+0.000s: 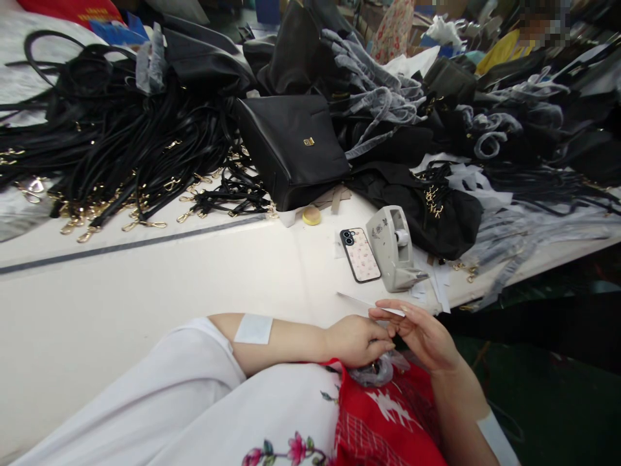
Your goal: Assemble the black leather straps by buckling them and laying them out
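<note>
My right hand (429, 336) is closed, with a thin, pale, pointed strip (359, 300) between its fingers; the strip sticks out to the left over the table edge, and its exact kind is unclear. Touching it from the left is my left hand (356, 341), its fingers curled in a pinch. Whatever they grip is hidden. Just below both hands, a bundle wrapped in clear plastic (373, 374) lies against the red apron (388, 414). Beyond the hands stand a grey tape dispenser (388, 249) and a phone in a patterned case (361, 254).
A black handbag (295, 139) with a gold clasp stands mid-table. Black straps with gold hooks (121, 155) pile up at left. Plastic-wrapped straps (378, 90) and black bags fill the back and right. A yellow tape roll (311, 215) lies on the white table (194, 278).
</note>
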Demonstrator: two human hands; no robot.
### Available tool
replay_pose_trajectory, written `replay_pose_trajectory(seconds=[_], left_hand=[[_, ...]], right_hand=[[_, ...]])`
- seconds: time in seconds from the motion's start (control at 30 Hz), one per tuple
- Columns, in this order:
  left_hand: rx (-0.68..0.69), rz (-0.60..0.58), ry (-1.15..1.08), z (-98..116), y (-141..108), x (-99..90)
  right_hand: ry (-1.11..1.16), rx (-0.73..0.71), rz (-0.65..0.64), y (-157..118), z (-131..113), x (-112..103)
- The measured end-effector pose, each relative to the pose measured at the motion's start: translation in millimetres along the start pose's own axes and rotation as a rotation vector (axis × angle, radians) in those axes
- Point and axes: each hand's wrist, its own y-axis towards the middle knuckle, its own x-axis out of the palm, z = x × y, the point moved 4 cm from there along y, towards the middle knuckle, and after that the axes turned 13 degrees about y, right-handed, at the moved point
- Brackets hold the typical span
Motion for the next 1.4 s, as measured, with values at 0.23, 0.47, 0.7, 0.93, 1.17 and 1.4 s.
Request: replay_pose_trajectory(seconds=[0.23, 0.47, 0.7, 0.93, 1.17, 1.4], left_hand=[[0.027, 0.018, -0.067, 5, -3, -6.2], [-0.071, 0.052, -0.076, 3, -6, -4.8], [-0.129, 0.059, -0.067, 2, -7, -2.1], [-0.172, 0.052, -0.088, 3, -8, -2.5], [-0.177, 0.046, -0.035, 3, -8, -1.9], [-0.165, 0.048, -0.035, 4, -8, -2.6]], right_hand=[[-0.083, -0.029, -0.042, -3, 0, 8], [-0.208, -0.017, -0.06, -10, 13, 13], [-0.298, -0.055, -0.044, -13, 14, 19], [-0.299, -0.057, -0.041, -12, 15, 18], [-0.255, -0.033, -0.026, -10, 17, 16], [-0.236, -0.019, 0.0, -9, 15, 19]])
